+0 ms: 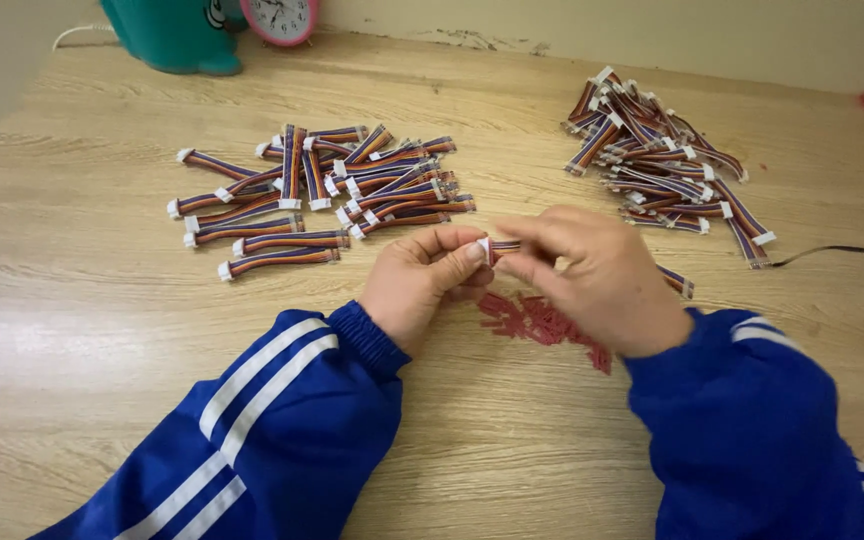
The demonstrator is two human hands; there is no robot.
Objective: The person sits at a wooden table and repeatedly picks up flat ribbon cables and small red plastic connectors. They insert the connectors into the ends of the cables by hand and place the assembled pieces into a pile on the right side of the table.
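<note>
Blue sleeves (282,420), both hands (422,280) (597,275) pinching ribbon cable (500,245), mostly hidden

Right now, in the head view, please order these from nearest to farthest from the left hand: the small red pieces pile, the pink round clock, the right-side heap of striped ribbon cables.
From the left hand:
1. Small red pieces pile, just right, beneath the hands.
2. Right-side heap of striped ribbon cables, far right.
3. Pink round clock, top edge.

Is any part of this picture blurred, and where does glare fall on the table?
Head view: the right hand is slightly motion-blurred, the left hand sharper; soft glare lies on the light wooden table at left; the short rainbow-coloured ribbon cables with white plugs stay in focus.
</note>
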